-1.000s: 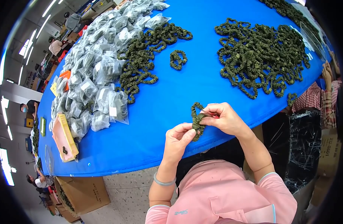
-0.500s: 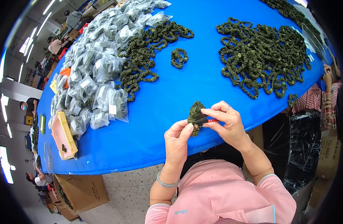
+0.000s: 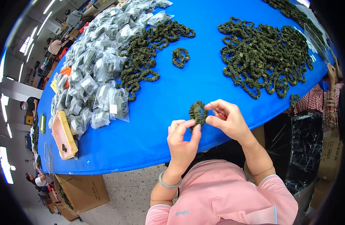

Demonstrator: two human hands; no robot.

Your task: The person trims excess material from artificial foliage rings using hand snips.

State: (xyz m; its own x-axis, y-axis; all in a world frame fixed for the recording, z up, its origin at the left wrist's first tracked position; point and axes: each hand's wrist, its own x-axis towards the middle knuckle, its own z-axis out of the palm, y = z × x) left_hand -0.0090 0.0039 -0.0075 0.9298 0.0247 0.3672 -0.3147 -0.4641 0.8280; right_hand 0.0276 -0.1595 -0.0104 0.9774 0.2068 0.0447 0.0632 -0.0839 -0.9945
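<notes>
A gathered dark green fabric ring, its centre opening showing, is held up over the front edge of the blue table. The ring is pinched at its lower side by my left hand. At its right side are the fingertips of my right hand, which is closed round a small red-handled tool; the tool's tip is hard to make out. One separate green ring lies on the table beyond my hands.
Many clear bags cover the left side, beside loose green rings. A large heap of rings lies to the right. A yellow-rimmed tray sits front left. Another person's hand shows at the far right.
The green ring has turned and opened out, showing its centre hole. My right hand has folded the red-handled tool back into its palm, and my left fingers have shifted to the ring's lower side.
</notes>
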